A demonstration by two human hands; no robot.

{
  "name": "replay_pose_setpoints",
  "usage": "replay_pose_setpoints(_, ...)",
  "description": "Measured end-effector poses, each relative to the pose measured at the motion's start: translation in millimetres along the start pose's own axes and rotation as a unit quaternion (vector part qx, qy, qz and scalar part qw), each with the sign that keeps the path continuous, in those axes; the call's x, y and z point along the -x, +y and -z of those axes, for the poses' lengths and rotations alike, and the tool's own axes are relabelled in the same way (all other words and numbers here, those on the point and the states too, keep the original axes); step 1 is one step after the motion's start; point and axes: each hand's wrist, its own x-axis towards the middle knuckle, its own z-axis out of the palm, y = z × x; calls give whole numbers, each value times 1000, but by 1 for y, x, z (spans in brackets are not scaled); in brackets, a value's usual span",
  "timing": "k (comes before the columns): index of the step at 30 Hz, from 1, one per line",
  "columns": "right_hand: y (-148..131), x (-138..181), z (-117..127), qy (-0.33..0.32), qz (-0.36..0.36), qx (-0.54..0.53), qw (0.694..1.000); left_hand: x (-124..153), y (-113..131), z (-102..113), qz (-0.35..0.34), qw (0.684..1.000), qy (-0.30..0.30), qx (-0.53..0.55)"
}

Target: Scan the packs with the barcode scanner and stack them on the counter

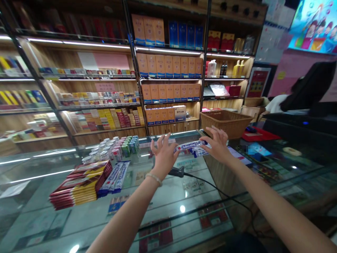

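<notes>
My left hand (163, 154) and my right hand (218, 144) pinch opposite ends of a slim blue-and-white wrapped candy stick (190, 144). It is held level above the glass counter (163, 207). A few similar sticks (201, 151) lie just below and behind it, partly hidden by my right hand. More blue-and-white sticks (116, 177) are laid side by side on the left, touching a neat stack of red-and-yellow flat packets (81, 184). Under my left hand lies a dark handheld scanner (177, 172), partly covered by the hand.
Small white-lidded tubs (102, 149) and green and pink containers (126, 149) stand in rows at the back left. A wicker basket (226, 121) sits behind my right hand. The scanner's black cable (223, 194) runs right. A dark monitor (310, 86) stands far right; stocked shelves (168, 79) line the wall.
</notes>
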Motion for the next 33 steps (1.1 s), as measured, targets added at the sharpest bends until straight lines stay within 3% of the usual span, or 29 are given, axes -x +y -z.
replay_pose_setpoints(9,51,25,-8,-7,-22,21,1000,-6,44,-54,-22,999,-24,23)
replay_pose_setpoints(20,86,54,-36,-22,-59,51,997,-18,78,-96,-33,999,-34,4)
replay_pose_setpoints(26,90,64,-47,-34,-86,66,993,-15,86,-108,-40,997,-64,-15)
replay_pose_setpoints(33,83,70,-47,-84,-111,96,986,-9,86,-108,-21,993,-112,-37)
